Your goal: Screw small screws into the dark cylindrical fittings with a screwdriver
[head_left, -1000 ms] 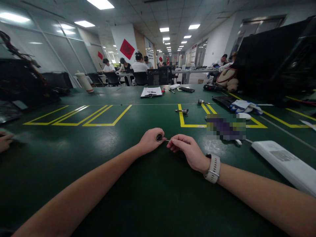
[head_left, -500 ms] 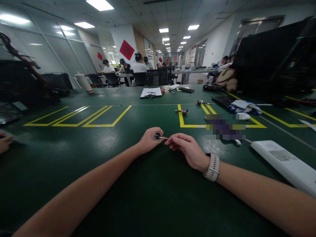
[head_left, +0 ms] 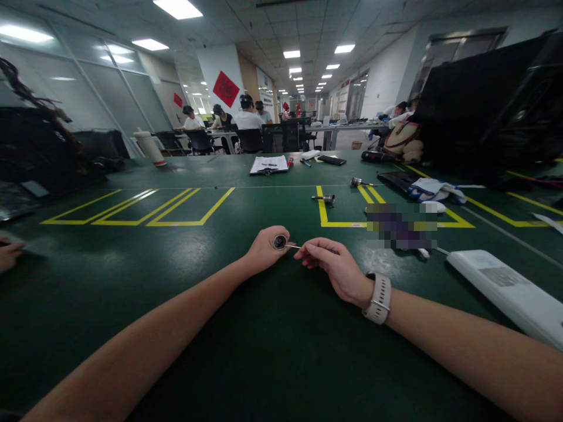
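My left hand (head_left: 265, 249) is closed round a small cylindrical metal part (head_left: 280, 242), its round open end with a dark inside turned toward me. My right hand (head_left: 328, 261) pinches a thin metal-shafted tool (head_left: 294, 247); most of its handle is hidden in the fingers, so its exact kind does not show. The shaft points left, its tip at the right edge of the part's opening. Beyond my hands, two similar metal parts with stems, a nearer one (head_left: 324, 200) and a farther one (head_left: 360, 182), lie on the green table (head_left: 272, 351).
Yellow tape (head_left: 176, 223) marks off areas of the table. To the right lie a white power-strip-like block (head_left: 505, 287), a blurred-out object (head_left: 398, 227) and white-and-blue gloves (head_left: 435, 190). A clipboard (head_left: 269, 164) lies farther back. Another person's hand (head_left: 9, 253) shows at the left edge.
The tool's tip has drawn slightly right, from inside the metal part's opening to its edge. My left hand has tilted the part a little; both grips stay the same.
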Tool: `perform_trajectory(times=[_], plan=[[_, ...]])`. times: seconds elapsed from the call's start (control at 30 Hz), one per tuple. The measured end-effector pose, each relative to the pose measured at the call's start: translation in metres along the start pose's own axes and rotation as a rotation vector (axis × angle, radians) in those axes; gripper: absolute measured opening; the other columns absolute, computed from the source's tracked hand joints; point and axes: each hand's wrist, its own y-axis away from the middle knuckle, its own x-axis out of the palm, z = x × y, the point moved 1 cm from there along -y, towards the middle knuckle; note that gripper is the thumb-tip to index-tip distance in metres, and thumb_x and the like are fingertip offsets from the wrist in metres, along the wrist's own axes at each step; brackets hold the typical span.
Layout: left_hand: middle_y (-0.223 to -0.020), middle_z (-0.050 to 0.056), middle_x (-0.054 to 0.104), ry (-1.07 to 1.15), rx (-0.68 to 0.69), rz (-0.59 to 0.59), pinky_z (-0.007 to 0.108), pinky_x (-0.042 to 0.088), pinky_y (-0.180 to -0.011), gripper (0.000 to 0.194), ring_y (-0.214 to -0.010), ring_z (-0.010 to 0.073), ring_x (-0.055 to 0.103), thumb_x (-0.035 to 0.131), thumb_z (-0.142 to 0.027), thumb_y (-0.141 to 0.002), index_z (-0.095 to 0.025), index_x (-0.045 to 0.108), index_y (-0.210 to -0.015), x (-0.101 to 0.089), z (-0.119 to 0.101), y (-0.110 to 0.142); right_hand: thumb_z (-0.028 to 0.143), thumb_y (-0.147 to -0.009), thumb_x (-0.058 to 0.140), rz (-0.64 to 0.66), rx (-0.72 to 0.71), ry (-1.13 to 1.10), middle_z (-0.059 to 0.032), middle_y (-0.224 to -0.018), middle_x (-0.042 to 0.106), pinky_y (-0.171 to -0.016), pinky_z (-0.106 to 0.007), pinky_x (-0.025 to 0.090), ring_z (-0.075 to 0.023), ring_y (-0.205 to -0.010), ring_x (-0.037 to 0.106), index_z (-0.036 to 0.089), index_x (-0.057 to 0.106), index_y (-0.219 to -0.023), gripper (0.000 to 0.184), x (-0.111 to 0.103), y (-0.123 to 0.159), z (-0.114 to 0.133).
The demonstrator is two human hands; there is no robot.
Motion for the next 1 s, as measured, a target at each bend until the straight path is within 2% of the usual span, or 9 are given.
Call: perform_trajectory(times=[0.23, 0.4, 0.57, 0.9, 1.0], plan=[[-0.061, -0.003, 0.046, 0.104, 0.03, 0.052, 0.02, 0.035, -0.052, 0.021, -0.056, 0.0086, 0.043, 0.06, -0.03, -0.073, -0.015, 0.048, -0.063, -0.0015, -0.006, 0.0015, 0.027, -0.079, 0.056, 0.016, -0.009, -0.056, -0.0039, -0.082, 0.067, -0.069, -0.031, 0.039, -0.0144, -0.071, 0.055, 0.018, 0.065, -0.077, 0.013, 0.0003, -0.0008, 0.0001], [-0.061, -0.004, 0.045, -0.009, 0.004, 0.007, 0.02, 0.034, -0.051, 0.017, -0.055, 0.0086, 0.042, 0.059, -0.024, -0.072, -0.016, 0.047, -0.063, 0.0001, -0.0043, 0.0002, 0.028, -0.08, 0.055, -0.012, -0.013, -0.032, -0.0041, -0.082, 0.067, -0.067, -0.031, 0.039, -0.0144, -0.071, 0.054, 0.018, 0.065, -0.077, 0.014, 0.0001, -0.0015, -0.0023], [-0.061, -0.004, 0.046, -0.089, 0.022, 0.014, 0.021, 0.034, -0.052, 0.016, -0.056, 0.009, 0.042, 0.058, -0.022, -0.073, -0.015, 0.048, -0.063, 0.0011, -0.002, -0.0008, 0.028, -0.079, 0.056, -0.017, -0.004, 0.014, -0.0045, -0.083, 0.067, -0.067, -0.031, 0.039, -0.0147, -0.071, 0.055, 0.017, 0.065, -0.078, 0.014, -0.0001, -0.002, -0.0037], [-0.061, -0.003, 0.046, 0.105, 0.019, 0.076, 0.02, 0.035, -0.052, 0.019, -0.056, 0.0084, 0.043, 0.059, -0.027, -0.073, -0.015, 0.048, -0.063, -0.002, -0.006, 0.0011, 0.029, -0.079, 0.056, 0.012, 0.003, -0.041, -0.0051, -0.083, 0.067, -0.067, -0.031, 0.039, -0.0148, -0.071, 0.055, 0.017, 0.065, -0.078, 0.015, 0.0012, 0.0004, 0.0023], [-0.061, -0.004, 0.046, 0.087, 0.007, 0.082, 0.02, 0.035, -0.052, 0.018, -0.056, 0.0086, 0.043, 0.059, -0.026, -0.073, -0.015, 0.048, -0.063, -0.0015, -0.0064, 0.0009, 0.03, -0.079, 0.056, 0.006, 0.002, -0.037, -0.0049, -0.084, 0.067, -0.068, -0.031, 0.04, -0.015, -0.072, 0.055, 0.018, 0.065, -0.078, 0.015, 0.0004, 0.0004, 0.0018]])
